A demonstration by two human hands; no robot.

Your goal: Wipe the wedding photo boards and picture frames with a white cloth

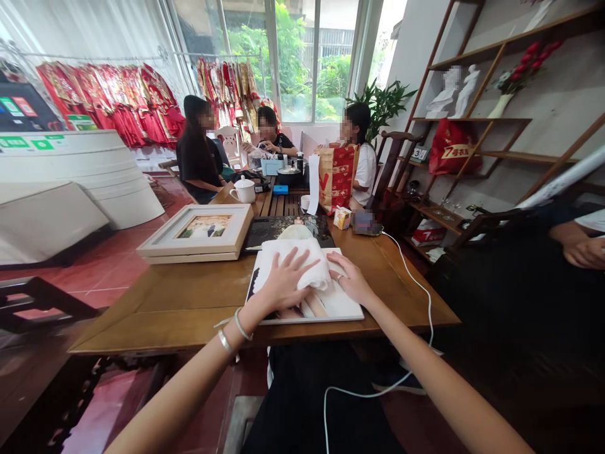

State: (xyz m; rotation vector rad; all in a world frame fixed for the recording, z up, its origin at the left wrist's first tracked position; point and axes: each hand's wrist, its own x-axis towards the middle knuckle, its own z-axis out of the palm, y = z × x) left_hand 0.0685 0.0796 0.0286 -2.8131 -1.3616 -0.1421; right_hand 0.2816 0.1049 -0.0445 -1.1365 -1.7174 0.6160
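Note:
My left hand point(289, 277) lies with fingers spread on a folded white cloth point(314, 255). Beneath the cloth is a flat photo panel point(347, 306) with a printed picture, mostly covered by the cloth and my hands. My right hand point(350, 279) rests on the panel's right side, fingers stretched out, its fingertips close to the cloth's right edge. A ring shows on a right finger, and bracelets circle my left wrist. Behind the panel lies a dark picture point(326, 232) with a pale round shape, partly hidden by the cloth.
Framed photos point(198, 234) are stacked left on the wooden table point(189, 296). A lidded white cup point(243, 189), a paper bag point(336, 180) and a small box point(342, 217) stand farther back. A white cable point(416, 277) crosses the right edge. Several people sit around.

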